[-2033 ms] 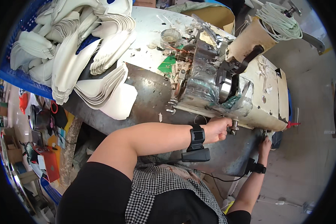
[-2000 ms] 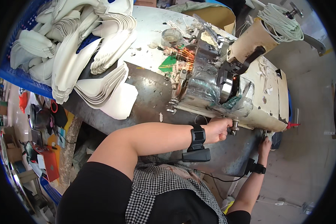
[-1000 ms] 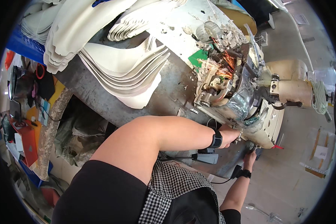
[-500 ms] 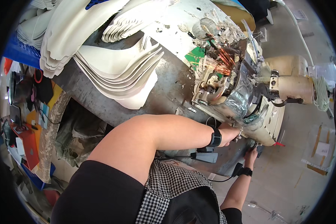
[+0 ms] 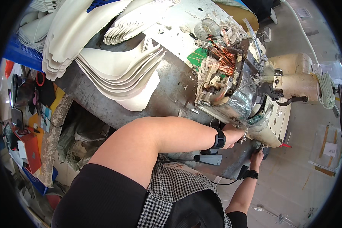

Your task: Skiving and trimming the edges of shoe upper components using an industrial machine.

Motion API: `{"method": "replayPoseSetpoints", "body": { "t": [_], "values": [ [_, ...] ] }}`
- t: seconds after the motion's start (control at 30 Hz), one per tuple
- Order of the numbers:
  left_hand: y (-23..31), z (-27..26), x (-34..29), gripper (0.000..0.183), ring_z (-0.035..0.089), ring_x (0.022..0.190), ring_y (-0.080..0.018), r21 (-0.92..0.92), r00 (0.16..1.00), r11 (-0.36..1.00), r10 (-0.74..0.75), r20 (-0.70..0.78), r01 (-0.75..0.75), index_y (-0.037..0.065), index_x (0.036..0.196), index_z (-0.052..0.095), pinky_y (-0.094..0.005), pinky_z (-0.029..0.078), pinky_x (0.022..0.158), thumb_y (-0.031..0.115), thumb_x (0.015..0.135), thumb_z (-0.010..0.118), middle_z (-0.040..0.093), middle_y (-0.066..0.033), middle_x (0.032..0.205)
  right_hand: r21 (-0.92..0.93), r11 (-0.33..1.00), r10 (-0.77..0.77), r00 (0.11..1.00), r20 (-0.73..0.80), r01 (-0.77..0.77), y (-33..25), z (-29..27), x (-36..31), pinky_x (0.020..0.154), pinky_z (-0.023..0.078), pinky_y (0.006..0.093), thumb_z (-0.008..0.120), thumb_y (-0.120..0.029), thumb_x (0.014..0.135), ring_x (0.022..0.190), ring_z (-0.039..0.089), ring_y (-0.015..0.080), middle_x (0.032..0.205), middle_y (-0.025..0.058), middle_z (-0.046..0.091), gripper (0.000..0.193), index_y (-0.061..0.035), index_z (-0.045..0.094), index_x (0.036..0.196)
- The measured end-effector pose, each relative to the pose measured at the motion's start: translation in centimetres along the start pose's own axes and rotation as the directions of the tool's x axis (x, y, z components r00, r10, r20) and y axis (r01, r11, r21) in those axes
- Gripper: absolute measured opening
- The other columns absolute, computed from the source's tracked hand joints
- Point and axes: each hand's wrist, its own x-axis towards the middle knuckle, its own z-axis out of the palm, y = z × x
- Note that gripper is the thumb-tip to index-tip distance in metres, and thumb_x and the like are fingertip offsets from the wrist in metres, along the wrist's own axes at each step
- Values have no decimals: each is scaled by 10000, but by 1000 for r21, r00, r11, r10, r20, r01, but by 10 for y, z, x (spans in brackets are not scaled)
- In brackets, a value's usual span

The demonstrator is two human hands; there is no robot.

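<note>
A skiving machine (image 5: 237, 102), its front partly wrapped in clear plastic, throws orange sparks (image 5: 225, 60) near its presser parts (image 5: 212, 89). At its front edge my left hand (image 5: 233, 136) is closed beside a metal screw (image 5: 244, 138); the machine's edge partly hides the fingertips, and what they grip cannot be made out. My right hand (image 5: 257, 155) reaches up to the machine's lower right corner, its fingers closed round a small dark knob (image 5: 257, 145). Black straps with small devices are on both wrists.
Left of the machine, a fanned stack of white curved sheets (image 5: 121, 76) lies on the metal tabletop (image 5: 171, 76). More stacked sheets (image 5: 72, 30) and a blue crate (image 5: 24, 51) are beyond. Scraps (image 5: 228, 36) and a clear cup (image 5: 207, 29) sit behind the machine.
The sparks have changed shape and spread. My right hand has shifted slightly at the knob, while my left hand stays almost in place. The sheets lie as before.
</note>
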Motion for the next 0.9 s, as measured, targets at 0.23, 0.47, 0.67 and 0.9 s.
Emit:
{"method": "replayPoseSetpoints", "body": {
  "t": [0.23,0.47,0.67,0.9],
  "values": [
    [7,1,-8,216,267,454,-72,88,1000,996,-21,-8,21,102,681,478,-264,184,399,162,833,619,345,29,553,13,1000,4,1000,-2,-4,-4,2,-6,301,287,351,339,-367,945,339,389,214,494,73,448,415,-81,511,699],
    [6,0,-9,200,260,458,-74,59,1000,998,-19,-3,19,102,699,478,-271,182,410,158,843,604,344,28,562,20,1000,19,1000,-3,-19,-11,4,-13,301,273,332,347,-410,948,327,371,191,475,48,422,435,-100,489,678],
    [4,-3,-6,211,259,460,-76,88,1000,996,-22,19,20,109,694,470,-271,177,413,171,848,599,337,31,572,42,999,22,1000,12,-22,-11,5,-12,300,272,327,344,-424,951,323,361,181,466,33,407,444,-111,477,665],
    [5,-2,-7,207,245,455,-62,136,999,991,-1,33,-3,114,710,467,-267,171,411,180,856,598,315,45,578,57,998,24,999,-22,-22,-3,5,-6,317,286,349,369,-381,960,338,385,193,466,45,416,434,-83,482,665]
  ]
}}
